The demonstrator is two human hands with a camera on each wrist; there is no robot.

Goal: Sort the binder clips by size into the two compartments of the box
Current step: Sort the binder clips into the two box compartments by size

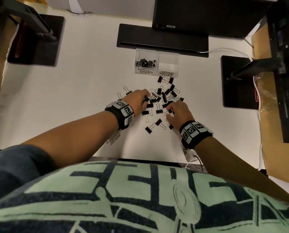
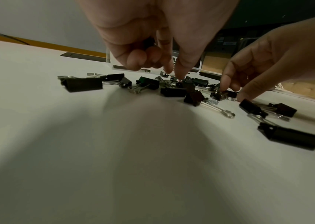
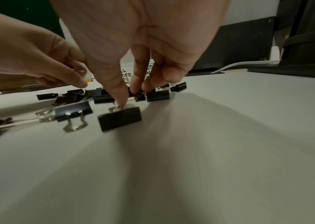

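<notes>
A clear two-compartment box (image 1: 157,52) stands at the back. Its left side, labelled small, holds several small clips (image 1: 146,63); the right side, labelled medium, looks empty. Black binder clips of both sizes (image 1: 165,96) lie scattered in front of it. My left hand (image 1: 146,100) is at the pile's left edge, thumb and forefinger pinching a small clip (image 2: 179,82), and its curled outer fingers hold something dark (image 2: 149,43). My right hand (image 1: 169,113) pinches a small clip (image 3: 140,96) at the pile's near right, its thumb (image 3: 121,100) touching the handle of a medium clip (image 3: 120,119).
A black monitor base (image 1: 162,41) lies just behind the box, with a white cable (image 1: 224,50) to its right. Black stand plates (image 1: 36,41) (image 1: 238,81) sit at both sides. The table's front edge (image 1: 140,158) is close to my body.
</notes>
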